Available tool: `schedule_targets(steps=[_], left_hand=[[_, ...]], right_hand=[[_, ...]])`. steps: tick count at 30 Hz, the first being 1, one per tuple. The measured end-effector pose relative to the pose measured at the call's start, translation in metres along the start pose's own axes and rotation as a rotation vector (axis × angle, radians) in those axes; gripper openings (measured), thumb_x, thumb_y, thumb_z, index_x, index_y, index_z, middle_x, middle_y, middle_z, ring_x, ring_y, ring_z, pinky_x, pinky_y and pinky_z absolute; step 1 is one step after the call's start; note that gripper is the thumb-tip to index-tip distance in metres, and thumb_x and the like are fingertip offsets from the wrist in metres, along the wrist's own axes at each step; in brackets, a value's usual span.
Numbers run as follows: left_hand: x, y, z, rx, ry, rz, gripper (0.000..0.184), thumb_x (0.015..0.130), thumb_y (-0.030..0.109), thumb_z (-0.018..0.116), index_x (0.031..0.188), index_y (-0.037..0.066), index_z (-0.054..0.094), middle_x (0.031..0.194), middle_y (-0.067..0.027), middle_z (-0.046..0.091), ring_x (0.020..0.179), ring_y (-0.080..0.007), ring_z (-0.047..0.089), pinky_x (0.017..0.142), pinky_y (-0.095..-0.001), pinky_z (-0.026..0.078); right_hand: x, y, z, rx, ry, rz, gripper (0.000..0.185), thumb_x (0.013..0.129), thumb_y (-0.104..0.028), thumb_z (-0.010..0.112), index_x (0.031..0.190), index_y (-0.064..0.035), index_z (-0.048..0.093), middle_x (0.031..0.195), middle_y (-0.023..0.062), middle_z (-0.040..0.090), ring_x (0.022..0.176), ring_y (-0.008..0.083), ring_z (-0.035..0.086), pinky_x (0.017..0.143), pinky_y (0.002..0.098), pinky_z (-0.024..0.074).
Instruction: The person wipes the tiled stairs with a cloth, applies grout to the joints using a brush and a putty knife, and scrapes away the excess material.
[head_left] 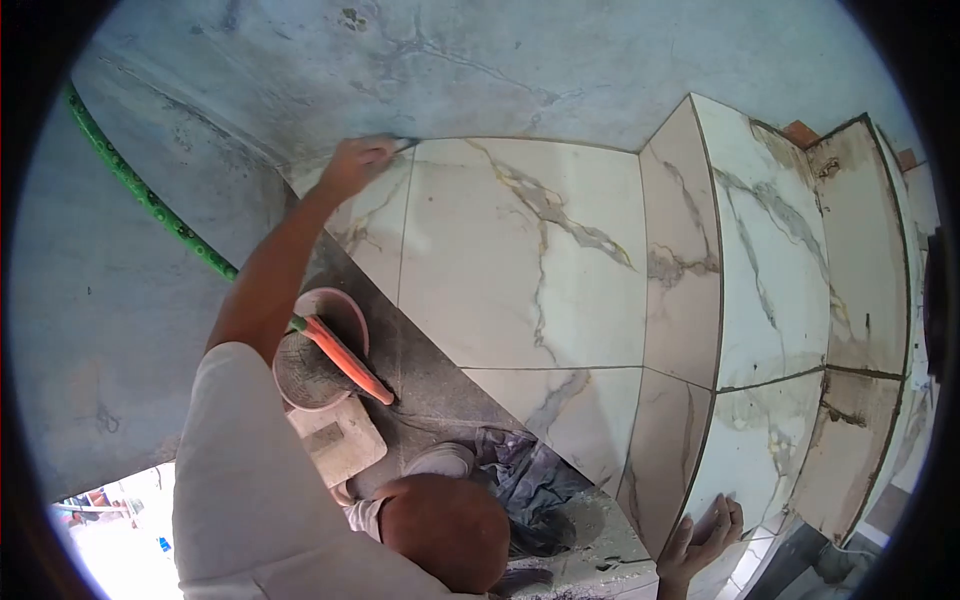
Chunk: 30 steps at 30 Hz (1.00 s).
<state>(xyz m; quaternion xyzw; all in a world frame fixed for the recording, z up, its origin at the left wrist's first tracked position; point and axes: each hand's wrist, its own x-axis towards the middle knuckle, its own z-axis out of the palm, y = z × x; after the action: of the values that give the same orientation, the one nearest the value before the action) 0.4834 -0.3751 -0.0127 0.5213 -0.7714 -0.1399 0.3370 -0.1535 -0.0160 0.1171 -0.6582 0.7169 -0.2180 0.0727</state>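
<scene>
My left hand (358,167) is raised at the top edge of the marbled tiles (520,260), its fingers closed around a small dark flat tool (404,144). The fingers hide most of that tool; its end touches the joint where tile meets the grey plaster. A light sleeve (250,470) covers my upper left arm. Low on the right, my right hand (705,540) rests with its fingers spread against a narrow marbled tile (760,440) beside an outer corner. Nothing shows in that hand.
Below my left arm stands a pink-rimmed bucket (362,310) with grey material inside. An orange tube (345,358) lies across it. A green hose (150,200) runs along the plaster wall. Dark crumpled plastic (525,475) and a whitish slab (345,445) lie lower down.
</scene>
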Motion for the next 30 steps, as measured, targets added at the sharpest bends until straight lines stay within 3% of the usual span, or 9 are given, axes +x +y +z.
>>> schedule_targets(steps=[7, 12, 17, 21, 22, 23, 24, 26, 30], left_hand=[[-0.042, -0.036, -0.071, 1.007, -0.188, -0.803, 0.025, 0.095, 0.026, 0.056, 0.102, 0.005, 0.069, 0.102, -0.0147, 0.069, 0.090, -0.0330, 0.066, 0.081, -0.0413, 0.052], [-0.016, 0.020, -0.012, 0.848, 0.104, -0.103, 0.022, 0.090, 0.021, 0.057, 0.096, 0.004, 0.069, 0.092, -0.0196, 0.066, 0.083, -0.0378, 0.061, 0.072, -0.0462, 0.048], [-0.009, 0.112, 0.085, -0.079, 0.350, -0.072, 0.017, 0.083, 0.001, 0.060, 0.098, 0.001, 0.067, 0.107, -0.0182, 0.068, 0.094, -0.0318, 0.066, 0.084, -0.0356, 0.051], [-0.042, 0.027, 0.107, -0.232, 0.468, -0.516, 0.009, 0.084, 0.002, 0.066, 0.093, 0.001, 0.065, 0.093, -0.0059, 0.068, 0.080, -0.0171, 0.063, 0.074, -0.0294, 0.052], [-0.038, 0.039, 0.068, -0.400, 0.507, -0.932, 0.007, 0.088, 0.007, 0.062, 0.092, 0.002, 0.064, 0.087, -0.0038, 0.065, 0.076, -0.0170, 0.062, 0.070, -0.0305, 0.052], [-0.067, -0.022, 0.053, -0.923, 0.720, -0.823, 0.019, 0.083, 0.018, 0.069, 0.084, -0.001, 0.071, 0.085, -0.0115, 0.071, 0.067, -0.0179, 0.064, 0.063, -0.0345, 0.053], [-0.105, -0.171, 0.052, -0.294, 0.784, -0.920, 0.021, 0.078, 0.021, 0.073, 0.083, 0.000, 0.070, 0.078, -0.0100, 0.068, 0.066, -0.0184, 0.064, 0.060, -0.0338, 0.052], [-0.051, -0.030, -0.020, 0.613, 0.795, -1.290, 0.021, 0.075, 0.018, 0.076, 0.082, 0.000, 0.068, 0.075, -0.0090, 0.066, 0.068, -0.0188, 0.065, 0.060, -0.0328, 0.053], [-0.023, 0.026, 0.005, -0.260, 0.709, -0.855, 0.016, 0.076, 0.014, 0.073, 0.083, 0.000, 0.068, 0.078, -0.0108, 0.068, 0.075, -0.0220, 0.067, 0.066, -0.0349, 0.054]], right_hand=[[0.000, 0.001, 0.000, -0.035, 0.008, -0.013, 0.056, 0.093, -0.033, 0.054, 0.131, 0.0081, 0.046, 0.129, 0.0257, 0.037, 0.124, 0.0388, 0.038, 0.106, 0.0520, 0.0288], [-0.001, 0.000, 0.000, -0.048, 0.015, -0.017, 0.055, 0.093, -0.033, 0.054, 0.131, 0.0060, 0.047, 0.128, 0.0254, 0.038, 0.124, 0.0396, 0.038, 0.106, 0.0519, 0.0291], [0.001, -0.003, 0.001, -0.046, 0.023, -0.042, 0.053, 0.093, -0.032, 0.054, 0.131, 0.0054, 0.047, 0.128, 0.0252, 0.039, 0.124, 0.0388, 0.039, 0.106, 0.0515, 0.0296], [0.000, -0.002, -0.002, -0.055, -0.002, -0.032, 0.052, 0.093, -0.029, 0.055, 0.130, 0.0057, 0.047, 0.127, 0.0248, 0.040, 0.123, 0.0385, 0.039, 0.105, 0.0509, 0.0308], [-0.001, -0.001, -0.004, -0.058, 0.002, -0.023, 0.052, 0.093, -0.029, 0.055, 0.130, 0.0057, 0.047, 0.127, 0.0248, 0.040, 0.123, 0.0385, 0.039, 0.105, 0.0509, 0.0308], [-0.002, 0.000, -0.005, -0.065, -0.005, -0.026, 0.051, 0.093, -0.028, 0.055, 0.130, 0.0058, 0.047, 0.127, 0.0244, 0.039, 0.123, 0.0384, 0.040, 0.105, 0.0509, 0.0311], [0.000, 0.000, -0.002, -0.065, 0.001, -0.032, 0.051, 0.092, -0.028, 0.055, 0.130, 0.0058, 0.047, 0.127, 0.0240, 0.039, 0.123, 0.0383, 0.040, 0.105, 0.0509, 0.0314], [-0.001, 0.004, -0.001, -0.055, 0.013, -0.035, 0.050, 0.092, -0.027, 0.055, 0.129, 0.0057, 0.047, 0.127, 0.0236, 0.039, 0.122, 0.0383, 0.040, 0.105, 0.0509, 0.0314], [-0.001, 0.001, 0.000, -0.034, 0.018, -0.016, 0.050, 0.092, -0.028, 0.056, 0.129, 0.0054, 0.048, 0.126, 0.0229, 0.039, 0.122, 0.0382, 0.040, 0.106, 0.0513, 0.0310]])
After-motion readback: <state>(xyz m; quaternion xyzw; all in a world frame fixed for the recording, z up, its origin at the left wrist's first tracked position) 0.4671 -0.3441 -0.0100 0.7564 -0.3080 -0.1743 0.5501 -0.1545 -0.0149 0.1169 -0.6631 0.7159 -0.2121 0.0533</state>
